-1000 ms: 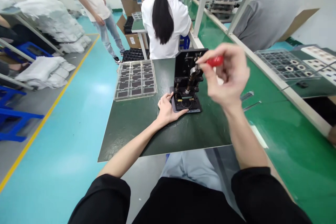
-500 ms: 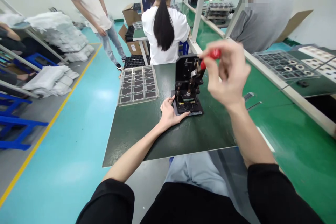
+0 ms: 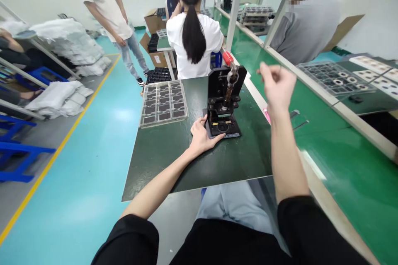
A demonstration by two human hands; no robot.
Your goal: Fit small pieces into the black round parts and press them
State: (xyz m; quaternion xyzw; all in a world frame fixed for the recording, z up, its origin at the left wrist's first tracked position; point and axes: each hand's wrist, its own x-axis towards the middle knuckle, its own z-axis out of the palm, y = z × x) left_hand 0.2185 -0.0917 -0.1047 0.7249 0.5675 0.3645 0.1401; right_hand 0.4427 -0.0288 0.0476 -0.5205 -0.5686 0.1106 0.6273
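A black toggle press [image 3: 222,103] stands on the dark green table [image 3: 242,161], its red handle [image 3: 228,58] pointing up and back. My left hand [image 3: 202,134] grips the left front corner of the press base, thumb along the front edge. Right of the press, my right hand [image 3: 277,85] is raised in the air, off the handle, with its fingers curled together; whether anything small is between them is hidden. On the base lies a dark part with a round outline and yellow spots. A clear tray [image 3: 163,103] of dark rectangular pieces sits left of the press.
A person in a white shirt [image 3: 194,37] sits just beyond the table. Another person stands at the back left. Past the white rail on the right are a person in grey [image 3: 306,25] and a tray with ring-shaped parts [image 3: 338,78]. Blue stools [image 3: 21,157] stand at far left.
My right hand has let go of the red handle and moved right. The handle now stands farther up and back. My left hand stays on the base.
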